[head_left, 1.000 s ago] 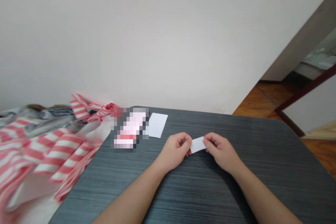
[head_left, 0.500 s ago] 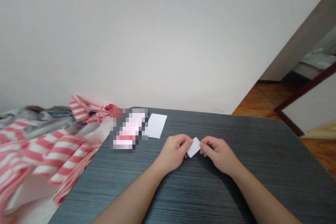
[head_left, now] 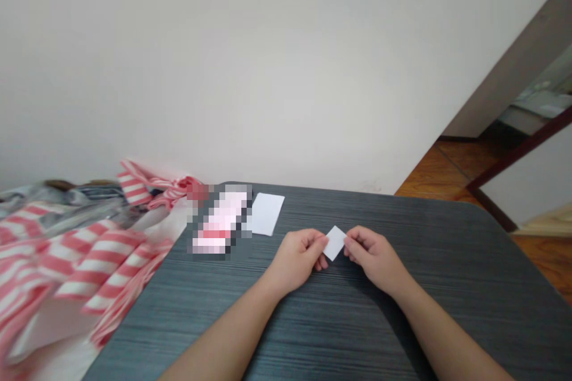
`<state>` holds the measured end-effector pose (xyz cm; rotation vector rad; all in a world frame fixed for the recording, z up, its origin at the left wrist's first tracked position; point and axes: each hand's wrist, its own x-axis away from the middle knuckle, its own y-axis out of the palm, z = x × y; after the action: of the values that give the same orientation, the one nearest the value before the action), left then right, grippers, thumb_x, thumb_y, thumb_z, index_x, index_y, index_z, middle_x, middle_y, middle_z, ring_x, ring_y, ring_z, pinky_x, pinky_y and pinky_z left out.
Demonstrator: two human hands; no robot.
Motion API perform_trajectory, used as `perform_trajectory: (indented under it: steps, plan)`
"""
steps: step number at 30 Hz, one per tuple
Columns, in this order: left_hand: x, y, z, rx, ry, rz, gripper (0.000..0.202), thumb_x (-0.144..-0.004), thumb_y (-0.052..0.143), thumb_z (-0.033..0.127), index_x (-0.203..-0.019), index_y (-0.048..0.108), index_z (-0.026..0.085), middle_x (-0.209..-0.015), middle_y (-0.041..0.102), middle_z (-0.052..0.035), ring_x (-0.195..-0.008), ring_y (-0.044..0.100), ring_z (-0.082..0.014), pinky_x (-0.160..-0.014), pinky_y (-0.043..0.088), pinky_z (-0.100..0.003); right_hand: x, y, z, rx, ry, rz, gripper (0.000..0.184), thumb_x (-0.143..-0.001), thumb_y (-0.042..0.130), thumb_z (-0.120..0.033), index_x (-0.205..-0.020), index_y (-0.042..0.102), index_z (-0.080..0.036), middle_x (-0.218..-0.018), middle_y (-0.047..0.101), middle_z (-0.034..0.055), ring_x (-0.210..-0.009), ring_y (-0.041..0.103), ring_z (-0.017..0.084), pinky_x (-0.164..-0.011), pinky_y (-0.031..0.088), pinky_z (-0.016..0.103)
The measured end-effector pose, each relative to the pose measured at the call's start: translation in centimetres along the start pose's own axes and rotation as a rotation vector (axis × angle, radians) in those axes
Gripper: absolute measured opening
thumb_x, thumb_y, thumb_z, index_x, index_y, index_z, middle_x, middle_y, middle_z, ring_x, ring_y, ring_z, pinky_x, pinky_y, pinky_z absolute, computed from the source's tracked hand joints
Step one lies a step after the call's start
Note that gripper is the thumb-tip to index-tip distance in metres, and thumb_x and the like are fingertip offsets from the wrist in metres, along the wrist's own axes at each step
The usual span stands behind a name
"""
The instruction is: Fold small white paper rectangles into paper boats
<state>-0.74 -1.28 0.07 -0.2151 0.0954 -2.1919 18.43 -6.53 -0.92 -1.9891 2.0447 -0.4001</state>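
Observation:
A small white folded paper piece (head_left: 335, 242) is pinched between both hands above the dark grey table (head_left: 429, 262). My left hand (head_left: 298, 259) grips its left corner with curled fingers. My right hand (head_left: 373, 257) grips its right corner, fingers also curled. The paper stands turned like a diamond, one corner up. Both wrists rest on or just over the tabletop near its middle.
A flat white paper sheet (head_left: 267, 213) lies at the table's far edge beside a blurred pink object (head_left: 220, 218). Red-and-white striped cloth (head_left: 67, 256) is heaped to the left. A white wall rises behind; wooden floor (head_left: 447, 172) shows at the right.
The small paper has been turned between my fingers from lying roughly level to standing on a corner, and my hands have drawn slightly closer together.

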Motion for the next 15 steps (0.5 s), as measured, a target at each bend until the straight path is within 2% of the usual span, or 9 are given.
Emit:
perform_trajectory:
  steps: [3, 5, 8, 12, 15]
  plan:
    - [0.09, -0.18, 0.37, -0.055, 0.064, -0.039, 0.035, -0.090, 0.050, 0.038, -0.069, 0.065, 0.015, -0.062, 0.065, -0.0020, -0.058, 0.056, -0.0129, -0.057, 0.043, -0.023, 0.07, -0.21, -0.26, 0.043, -0.023, -0.003, 0.020, -0.090, 0.052, -0.030, -0.073, 0.055, -0.019, -0.062, 0.053, -0.0031, -0.058, 0.048, 0.013, -0.057, 0.039, 0.024]
    - [0.15, -0.26, 0.59, -0.086, 0.093, -0.034, 0.033, -0.090, 0.051, 0.037, -0.070, 0.066, 0.015, -0.063, 0.063, -0.0014, -0.060, 0.056, -0.0130, -0.057, 0.041, -0.022, 0.11, -0.32, -0.54, 0.083, -0.053, -0.050, 0.020, -0.088, 0.054, -0.027, -0.070, 0.054, -0.019, -0.061, 0.051, -0.0036, -0.058, 0.047, 0.013, -0.056, 0.038, 0.024]
    - [0.10, -0.18, 0.66, -0.065, 0.066, -0.012, 0.025, -0.088, 0.056, 0.035, -0.077, 0.067, 0.015, -0.063, 0.061, 0.0001, -0.058, 0.054, -0.0122, -0.055, 0.040, -0.021, 0.15, -0.24, -0.86, 0.111, -0.071, -0.098, 0.019, -0.087, 0.054, -0.026, -0.070, 0.055, -0.019, -0.062, 0.050, -0.0035, -0.059, 0.047, 0.013, -0.056, 0.037, 0.024]
    - [-0.18, 0.09, 0.35, 0.036, -0.002, 0.010, 0.022, -0.086, 0.058, 0.035, -0.077, 0.060, 0.016, -0.058, 0.059, 0.0020, -0.053, 0.054, -0.0111, -0.052, 0.040, -0.021, 0.21, 0.15, -0.86, 0.049, -0.089, -0.034, 0.013, -0.090, 0.053, -0.027, -0.081, 0.059, -0.019, -0.071, 0.057, -0.0010, -0.067, 0.052, 0.014, -0.063, 0.042, 0.025]
    - [-0.37, 0.17, 0.06, 0.114, -0.007, 0.026, 0.021, -0.087, 0.056, 0.037, -0.081, 0.055, 0.017, -0.058, 0.061, 0.0024, -0.051, 0.057, -0.0113, -0.051, 0.041, -0.021, 0.23, 0.41, -0.63, -0.031, -0.089, -0.084, 0.010, -0.088, 0.056, -0.027, -0.089, 0.061, -0.018, -0.078, 0.061, 0.0012, -0.071, 0.056, 0.015, -0.067, 0.045, 0.026]
